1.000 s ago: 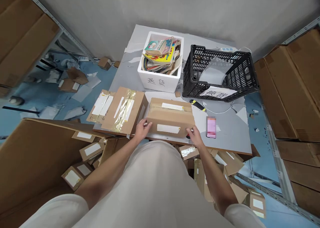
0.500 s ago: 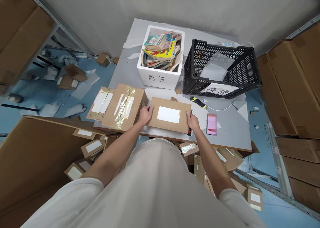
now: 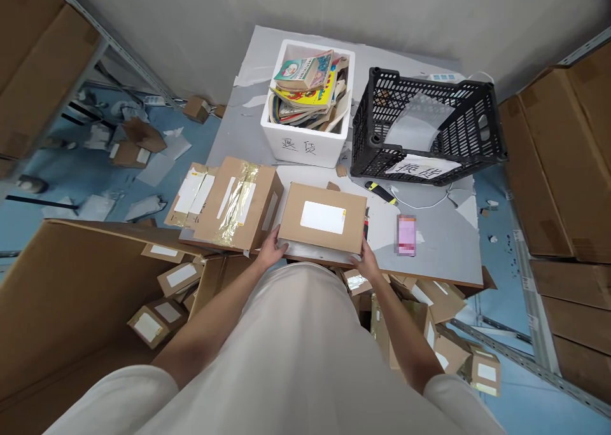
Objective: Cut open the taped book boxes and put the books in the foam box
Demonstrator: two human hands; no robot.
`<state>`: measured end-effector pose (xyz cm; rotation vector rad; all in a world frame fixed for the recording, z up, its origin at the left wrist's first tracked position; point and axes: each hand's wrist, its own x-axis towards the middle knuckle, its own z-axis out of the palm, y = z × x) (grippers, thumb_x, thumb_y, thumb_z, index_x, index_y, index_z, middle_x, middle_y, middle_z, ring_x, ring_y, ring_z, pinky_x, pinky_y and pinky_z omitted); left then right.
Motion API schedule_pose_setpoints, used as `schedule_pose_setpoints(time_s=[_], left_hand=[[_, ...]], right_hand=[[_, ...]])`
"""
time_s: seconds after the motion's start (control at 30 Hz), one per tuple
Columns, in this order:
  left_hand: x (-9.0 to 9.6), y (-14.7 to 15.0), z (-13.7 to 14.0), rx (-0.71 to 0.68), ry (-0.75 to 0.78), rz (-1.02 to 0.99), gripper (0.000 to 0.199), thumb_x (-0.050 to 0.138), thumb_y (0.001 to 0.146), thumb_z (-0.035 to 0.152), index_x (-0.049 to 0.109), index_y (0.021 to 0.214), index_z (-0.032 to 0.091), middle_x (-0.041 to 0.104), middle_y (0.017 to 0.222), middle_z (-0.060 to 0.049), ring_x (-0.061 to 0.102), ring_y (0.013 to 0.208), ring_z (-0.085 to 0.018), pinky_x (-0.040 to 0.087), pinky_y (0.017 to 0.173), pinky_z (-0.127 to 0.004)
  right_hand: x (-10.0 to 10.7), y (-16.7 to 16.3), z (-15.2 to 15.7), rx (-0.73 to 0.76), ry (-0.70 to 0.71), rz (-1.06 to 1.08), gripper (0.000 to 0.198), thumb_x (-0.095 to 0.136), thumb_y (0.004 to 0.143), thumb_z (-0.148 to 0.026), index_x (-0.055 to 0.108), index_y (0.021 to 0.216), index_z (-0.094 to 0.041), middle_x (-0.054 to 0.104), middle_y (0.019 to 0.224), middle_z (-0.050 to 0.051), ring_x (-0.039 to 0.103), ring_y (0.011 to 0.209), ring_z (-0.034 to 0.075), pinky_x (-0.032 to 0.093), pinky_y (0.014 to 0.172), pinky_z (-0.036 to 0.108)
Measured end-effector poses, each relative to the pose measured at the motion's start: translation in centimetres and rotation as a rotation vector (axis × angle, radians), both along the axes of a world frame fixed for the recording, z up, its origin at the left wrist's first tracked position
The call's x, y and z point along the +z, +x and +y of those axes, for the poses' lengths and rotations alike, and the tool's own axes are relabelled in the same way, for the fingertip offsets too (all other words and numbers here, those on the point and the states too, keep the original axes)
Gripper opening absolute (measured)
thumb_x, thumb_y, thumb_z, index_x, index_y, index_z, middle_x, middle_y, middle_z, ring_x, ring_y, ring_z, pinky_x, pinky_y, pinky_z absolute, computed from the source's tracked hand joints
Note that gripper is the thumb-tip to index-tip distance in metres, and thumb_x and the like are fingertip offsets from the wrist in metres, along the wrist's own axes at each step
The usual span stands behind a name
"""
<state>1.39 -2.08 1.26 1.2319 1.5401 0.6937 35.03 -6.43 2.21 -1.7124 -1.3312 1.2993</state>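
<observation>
A flat brown cardboard box [image 3: 296, 228] with a white label on top lies near the front edge of the table. My left hand [image 3: 271, 252] is at its near left corner, thumb and fingers apart. At the near right corner is my right hand [image 3: 367, 263], thumb in front and fingers along the side, also spread. Both hands are close to or touching the cardboard; neither visibly grips it. A larger taped carton [image 3: 214, 200] stands just left of the box. Past the right side, a red and black object [image 3: 366, 224] shows partly.
Behind the box are a white foam box [image 3: 305, 149] of books and a black plastic crate [image 3: 429, 161]. A yellow-black cutter [image 3: 380, 192] and a phone [image 3: 407, 234] lie to the right. Labelled parcels [image 3: 153, 327] fill the space below the table, left and right.
Both my hands have slid from the box's left and right sides toward me, down to its near corners, loosening from it. The box has hardly moved.
</observation>
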Motion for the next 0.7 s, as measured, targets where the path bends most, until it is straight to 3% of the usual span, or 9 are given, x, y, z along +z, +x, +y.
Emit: schedule_pose_setpoints(time_s=[0.2, 0.3, 0.4, 0.53, 0.7], left_hand=[[0.1, 0.6, 1.0, -0.071, 0.066, 0.004, 0.047, 0.055, 0.078, 0.04, 0.056, 0.119, 0.016, 0.063, 0.118, -0.013, 0.059, 0.109, -0.024, 0.045, 0.097, -0.042], [2.0, 0.7, 1.2, -0.068, 0.123, 0.058, 0.04, 0.053, 0.08, 0.042, 0.059, 0.109, 0.015, 0.064, 0.109, -0.012, 0.061, 0.099, -0.023, 0.048, 0.09, -0.039], [5.0, 1.3, 2.1, -0.039, 0.211, 0.18, 0.039, 0.052, 0.081, 0.046, 0.06, 0.104, 0.015, 0.062, 0.104, -0.011, 0.06, 0.093, -0.021, 0.05, 0.08, -0.033], [8.4, 2.8, 4.8, 0.015, 0.239, 0.412, 0.04, 0.049, 0.083, 0.053, 0.063, 0.092, 0.016, 0.064, 0.09, -0.009, 0.06, 0.084, -0.021, 0.047, 0.075, -0.032], [9.2, 4.1, 8.3, -0.013, 0.139, 0.584, 0.048, 0.042, 0.084, 0.059, 0.062, 0.074, 0.017, 0.065, 0.074, -0.01, 0.06, 0.074, -0.024, 0.042, 0.066, -0.031]], right_hand=[[0.4, -1.9, 0.2, -0.066, 0.007, -0.006, 0.063, 0.056, 0.08, -0.039, 0.041, 0.137, -0.017, 0.058, 0.126, 0.015, 0.054, 0.117, 0.027, 0.044, 0.099, 0.044], [2.0, -1.4, 0.6, -0.056, 0.05, -0.007, 0.053, 0.053, 0.083, -0.043, 0.048, 0.129, -0.018, 0.061, 0.118, 0.013, 0.058, 0.109, 0.025, 0.048, 0.092, 0.041], [4.8, -0.4, 2.0, -0.03, 0.103, -0.216, 0.045, 0.041, 0.088, -0.05, 0.056, 0.115, -0.016, 0.061, 0.11, 0.013, 0.058, 0.103, 0.025, 0.048, 0.087, 0.039], [8.2, 0.5, 5.8, 0.01, 0.047, -0.528, 0.055, 0.021, 0.094, -0.052, 0.061, 0.095, -0.015, 0.065, 0.094, 0.015, 0.06, 0.092, 0.027, 0.044, 0.083, 0.038], [8.8, 0.3, 10.4, 0.064, -0.087, -0.624, 0.066, 0.015, 0.095, -0.057, 0.065, 0.089, -0.014, 0.068, 0.093, 0.02, 0.062, 0.092, 0.03, 0.042, 0.079, 0.035]])
